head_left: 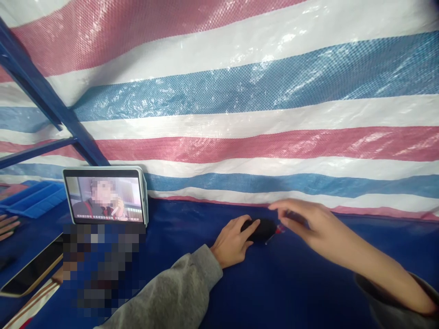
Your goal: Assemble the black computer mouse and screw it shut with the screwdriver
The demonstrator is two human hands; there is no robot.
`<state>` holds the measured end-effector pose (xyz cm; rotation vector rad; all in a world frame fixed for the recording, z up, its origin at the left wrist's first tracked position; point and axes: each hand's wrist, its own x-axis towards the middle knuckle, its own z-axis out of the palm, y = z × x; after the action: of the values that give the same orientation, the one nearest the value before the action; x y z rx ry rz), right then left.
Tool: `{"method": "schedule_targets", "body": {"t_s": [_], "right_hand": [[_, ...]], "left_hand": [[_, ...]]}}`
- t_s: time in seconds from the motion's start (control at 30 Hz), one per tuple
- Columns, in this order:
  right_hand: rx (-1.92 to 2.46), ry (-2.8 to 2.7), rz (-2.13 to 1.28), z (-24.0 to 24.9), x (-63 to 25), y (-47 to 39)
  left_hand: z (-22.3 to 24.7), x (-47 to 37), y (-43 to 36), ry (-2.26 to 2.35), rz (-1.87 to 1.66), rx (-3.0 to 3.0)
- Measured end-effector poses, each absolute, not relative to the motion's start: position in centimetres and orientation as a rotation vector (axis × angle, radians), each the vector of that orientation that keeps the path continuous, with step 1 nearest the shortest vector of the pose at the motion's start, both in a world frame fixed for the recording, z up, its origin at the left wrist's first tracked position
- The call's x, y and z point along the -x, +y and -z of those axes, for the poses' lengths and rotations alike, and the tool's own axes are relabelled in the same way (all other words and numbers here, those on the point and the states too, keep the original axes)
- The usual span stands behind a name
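On the dark blue surface lies a small black object point(263, 230), its exact kind not clear. My left hand point(235, 242) rests at its left end, fingers curled over and gripping it. A small red and clear piece point(280, 228) with a thin pale tip shows at the object's right end. My right hand point(305, 221) hovers just right of it, fingers bent and apart, with nothing visible between them.
A tablet point(106, 196) stands at the left, showing a video. Beyond it are a blue tray point(37, 198), a phone point(34, 267) and another person's hand point(8, 227) at the left edge. A striped sheet point(257, 146) hangs behind the blue table point(291, 288).
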<state>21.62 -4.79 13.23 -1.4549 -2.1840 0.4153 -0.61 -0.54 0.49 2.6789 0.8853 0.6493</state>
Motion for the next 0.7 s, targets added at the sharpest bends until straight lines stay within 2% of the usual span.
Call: {"method": "schedule_targets", "body": {"t_s": [0.23, 0.53, 0.7], "right_hand": [[1.395, -2.305, -0.754, -8.3, -22.4, -5.9], [1.410, -2.489, -0.659, -5.1, -20.9, -7.7], [1.386, -2.374, -0.307, -4.3, -21.0, -7.1]], "left_hand": [[-0.2, 0.9, 0.1, 0.909, -0.799, -2.426], [-0.7, 1.0, 0.3, 0.988, -0.760, -2.308], [-0.4, 0.7, 0.4, 1.066, -0.690, -2.424]]}}
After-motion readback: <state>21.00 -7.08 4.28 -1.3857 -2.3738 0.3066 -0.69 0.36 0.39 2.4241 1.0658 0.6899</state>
